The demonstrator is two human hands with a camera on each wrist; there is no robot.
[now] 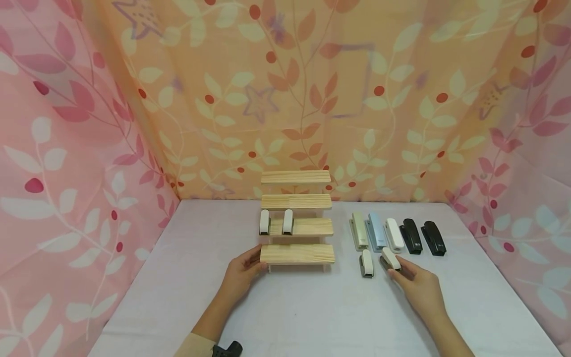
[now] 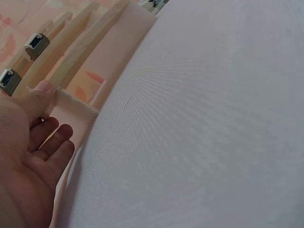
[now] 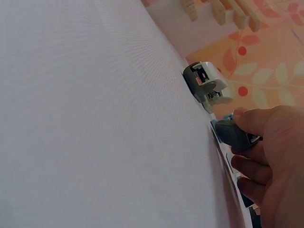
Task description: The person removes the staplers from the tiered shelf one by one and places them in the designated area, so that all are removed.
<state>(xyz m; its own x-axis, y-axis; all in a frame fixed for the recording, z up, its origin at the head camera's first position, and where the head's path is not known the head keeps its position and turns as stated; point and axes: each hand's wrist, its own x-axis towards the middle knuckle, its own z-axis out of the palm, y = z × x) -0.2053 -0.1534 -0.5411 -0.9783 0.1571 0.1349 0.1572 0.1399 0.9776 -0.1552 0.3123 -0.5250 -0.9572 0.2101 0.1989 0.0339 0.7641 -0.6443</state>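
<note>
A tiered wooden display rack [image 1: 296, 254] stands on the table, with two small white staplers, a left one [image 1: 264, 222] and another [image 1: 287, 221], upright on its second tier from the bottom. My left hand [image 1: 243, 271] grips the left end of the lowest tier; in the left wrist view its thumb [image 2: 42, 95] lies at the wooden edge and the other fingers are curled. Between right thumb and fingers, my right hand [image 1: 419, 287] pinches a small white stapler [image 1: 390, 259], tilted. Just left of it, a matching small stapler [image 1: 367, 264] sits on the table.
Behind the right hand stands a row of larger staplers: green [image 1: 359, 231], light blue [image 1: 376, 232], white [image 1: 394, 235], a black one [image 1: 411, 236] and another black one [image 1: 433, 238]. White cloth covers the table [image 1: 285, 317]. Patterned curtains [image 1: 285, 99] enclose the back and sides.
</note>
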